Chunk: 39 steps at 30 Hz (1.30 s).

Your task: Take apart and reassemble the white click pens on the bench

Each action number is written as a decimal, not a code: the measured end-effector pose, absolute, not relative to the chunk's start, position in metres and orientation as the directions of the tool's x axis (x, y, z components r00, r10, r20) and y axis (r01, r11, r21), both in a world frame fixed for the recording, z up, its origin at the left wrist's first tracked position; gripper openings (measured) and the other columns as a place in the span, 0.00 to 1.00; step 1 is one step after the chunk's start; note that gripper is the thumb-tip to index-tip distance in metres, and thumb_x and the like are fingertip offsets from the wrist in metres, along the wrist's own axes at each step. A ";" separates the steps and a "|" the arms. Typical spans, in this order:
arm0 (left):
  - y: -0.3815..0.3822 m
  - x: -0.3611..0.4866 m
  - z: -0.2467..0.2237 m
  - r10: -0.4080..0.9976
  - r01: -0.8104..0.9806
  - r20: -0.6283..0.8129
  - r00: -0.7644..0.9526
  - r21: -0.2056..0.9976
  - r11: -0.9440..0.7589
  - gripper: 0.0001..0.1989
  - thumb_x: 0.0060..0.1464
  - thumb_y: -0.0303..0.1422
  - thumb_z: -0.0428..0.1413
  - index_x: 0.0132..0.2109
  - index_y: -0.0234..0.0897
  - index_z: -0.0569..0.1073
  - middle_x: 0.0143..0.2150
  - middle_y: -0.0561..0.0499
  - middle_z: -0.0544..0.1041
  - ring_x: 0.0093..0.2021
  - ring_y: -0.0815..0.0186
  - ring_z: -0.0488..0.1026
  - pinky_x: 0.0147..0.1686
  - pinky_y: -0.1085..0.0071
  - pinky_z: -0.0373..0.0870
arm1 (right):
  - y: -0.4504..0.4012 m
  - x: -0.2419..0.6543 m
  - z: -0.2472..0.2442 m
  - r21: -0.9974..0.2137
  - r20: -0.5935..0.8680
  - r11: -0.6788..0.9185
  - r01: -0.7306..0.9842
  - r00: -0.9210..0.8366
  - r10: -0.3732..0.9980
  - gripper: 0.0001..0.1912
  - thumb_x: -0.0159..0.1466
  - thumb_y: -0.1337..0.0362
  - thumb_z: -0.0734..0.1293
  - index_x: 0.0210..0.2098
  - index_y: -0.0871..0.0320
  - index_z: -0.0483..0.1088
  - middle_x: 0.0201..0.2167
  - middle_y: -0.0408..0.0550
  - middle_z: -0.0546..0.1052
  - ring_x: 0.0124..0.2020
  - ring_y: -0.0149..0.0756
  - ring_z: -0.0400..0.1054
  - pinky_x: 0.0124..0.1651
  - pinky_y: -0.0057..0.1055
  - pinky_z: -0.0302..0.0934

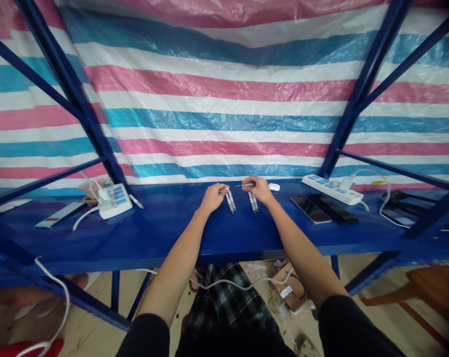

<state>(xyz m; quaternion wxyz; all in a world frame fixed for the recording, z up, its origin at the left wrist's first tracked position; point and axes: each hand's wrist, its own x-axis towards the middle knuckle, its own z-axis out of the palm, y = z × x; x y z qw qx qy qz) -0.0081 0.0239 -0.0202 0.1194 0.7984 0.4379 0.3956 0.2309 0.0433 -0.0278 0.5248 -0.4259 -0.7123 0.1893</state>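
My left hand [212,197] is closed in a pinch on a thin dark pen part, perhaps a refill. Level with it, my right hand [259,189] pinches a grey pen barrel [247,185]. A thin dark line spans the gap between the hands; whether the two parts join is too small to tell. Below the left fingers lie white-and-grey pens [230,201] side by side on the blue tabletop [179,223]. A second small group of similar pens [253,202] rests by the right hand, tips toward me.
Right of my hands lie a white earbud case [274,187], a phone [310,208], a black phone [333,208] and a power strip [332,189]. Another power strip [115,201] and a flat grey box [59,214] sit left. Blue posts [352,104] frame the striped sheet [224,119].
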 end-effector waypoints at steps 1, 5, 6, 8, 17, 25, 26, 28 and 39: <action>0.024 -0.008 -0.021 0.791 0.607 0.527 0.309 0.531 -0.591 0.14 0.64 0.30 0.54 0.51 0.39 0.82 0.48 0.45 0.82 0.48 0.58 0.78 0.52 0.64 0.72 | 0.043 0.230 -0.028 -0.716 0.585 0.567 0.407 -0.093 0.806 0.11 0.53 0.61 0.75 0.36 0.57 0.78 0.37 0.49 0.83 0.39 0.42 0.76 0.46 0.37 0.68; 0.025 -0.008 -0.022 0.789 0.624 0.526 0.318 0.510 -0.592 0.13 0.64 0.30 0.55 0.51 0.39 0.82 0.48 0.46 0.82 0.48 0.58 0.79 0.52 0.64 0.72 | 0.042 0.228 -0.028 -0.714 0.577 0.571 0.404 -0.121 0.807 0.11 0.53 0.63 0.75 0.36 0.57 0.78 0.36 0.48 0.82 0.38 0.41 0.76 0.46 0.37 0.68; 0.026 -0.008 -0.022 0.788 0.625 0.526 0.319 0.508 -0.592 0.13 0.64 0.30 0.55 0.51 0.39 0.82 0.48 0.46 0.82 0.47 0.58 0.79 0.52 0.64 0.72 | 0.041 0.228 -0.028 -0.713 0.578 0.572 0.406 -0.122 0.807 0.11 0.53 0.63 0.74 0.36 0.57 0.78 0.36 0.48 0.82 0.38 0.41 0.76 0.46 0.37 0.68; 0.025 -0.009 -0.021 0.787 0.625 0.527 0.321 0.506 -0.594 0.14 0.64 0.30 0.55 0.51 0.39 0.82 0.48 0.46 0.82 0.47 0.58 0.79 0.52 0.64 0.72 | 0.041 0.228 -0.027 -0.705 0.585 0.575 0.417 -0.117 0.802 0.10 0.53 0.64 0.74 0.36 0.57 0.79 0.36 0.48 0.82 0.38 0.41 0.75 0.47 0.37 0.68; 0.024 -0.008 -0.021 0.785 0.618 0.522 0.333 0.508 -0.600 0.14 0.64 0.31 0.54 0.51 0.39 0.82 0.47 0.46 0.82 0.48 0.59 0.78 0.52 0.64 0.72 | 0.038 0.230 -0.025 -0.688 0.584 0.563 0.458 -0.111 0.804 0.10 0.52 0.65 0.74 0.35 0.57 0.79 0.36 0.48 0.82 0.38 0.40 0.75 0.46 0.36 0.67; 0.022 -0.008 -0.021 0.757 0.564 0.523 0.392 0.514 -0.647 0.14 0.63 0.34 0.57 0.51 0.41 0.82 0.45 0.46 0.82 0.46 0.59 0.78 0.50 0.65 0.73 | 0.035 0.223 -0.026 -0.693 0.555 0.575 0.435 -0.189 0.810 0.09 0.53 0.65 0.74 0.35 0.56 0.80 0.36 0.47 0.83 0.38 0.41 0.76 0.46 0.36 0.67; 0.022 -0.008 -0.021 0.756 0.551 0.522 0.395 0.525 -0.649 0.14 0.62 0.34 0.58 0.52 0.41 0.82 0.45 0.46 0.82 0.45 0.60 0.78 0.49 0.65 0.73 | 0.035 0.221 -0.026 -0.697 0.549 0.573 0.432 -0.193 0.813 0.09 0.53 0.65 0.75 0.35 0.56 0.80 0.36 0.47 0.83 0.39 0.41 0.76 0.46 0.36 0.67; 0.022 -0.006 -0.022 0.764 0.515 0.520 0.382 0.567 -0.643 0.14 0.58 0.33 0.61 0.51 0.39 0.82 0.43 0.47 0.82 0.43 0.61 0.79 0.49 0.66 0.73 | 0.033 0.217 -0.025 -0.706 0.535 0.567 0.424 -0.205 0.820 0.10 0.52 0.65 0.75 0.36 0.57 0.80 0.36 0.47 0.83 0.39 0.41 0.77 0.45 0.35 0.67; 0.016 -0.007 -0.016 0.795 0.469 0.455 0.400 0.644 -0.605 0.15 0.63 0.39 0.55 0.38 0.35 0.83 0.32 0.50 0.83 0.31 0.65 0.77 0.36 0.71 0.70 | 0.020 0.205 -0.018 -0.698 0.538 0.604 0.384 -0.274 0.797 0.08 0.54 0.64 0.75 0.35 0.57 0.80 0.34 0.47 0.83 0.38 0.41 0.77 0.44 0.33 0.67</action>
